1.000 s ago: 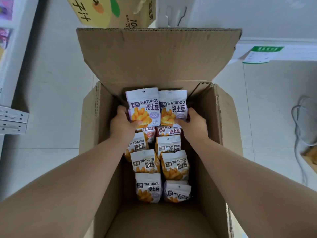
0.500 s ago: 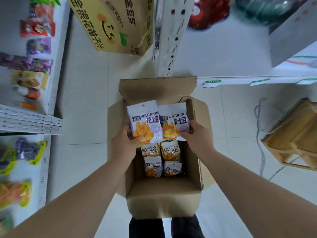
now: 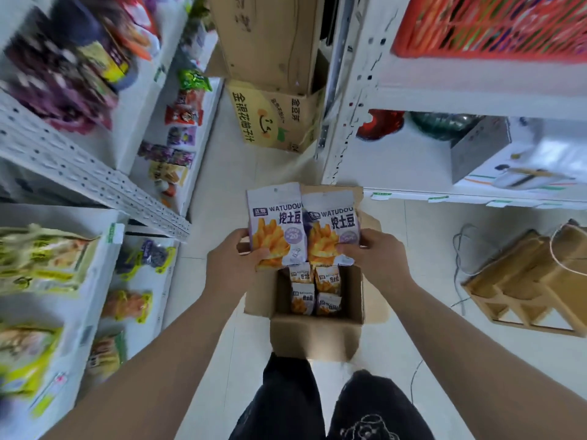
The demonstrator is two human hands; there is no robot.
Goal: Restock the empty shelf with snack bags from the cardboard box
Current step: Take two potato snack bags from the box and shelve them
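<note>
My left hand (image 3: 233, 265) and right hand (image 3: 378, 258) each pinch 1 of 2 snack bags (image 3: 274, 223) by its lower outer corner, side by side above the far edge of the cardboard box (image 3: 317, 331), and such shallow grips on slick film could let 1 slip and drop.

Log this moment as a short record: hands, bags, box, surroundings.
left hand: grips left snack bag by its lower edge
right hand: grips right snack bag by its lower edge
held bags: side by side, upright, above the box's far end
cardboard box: open, on the floor in front of the person's legs
bags in box: at least four visible
left shelves: stocked with snacks
</note>
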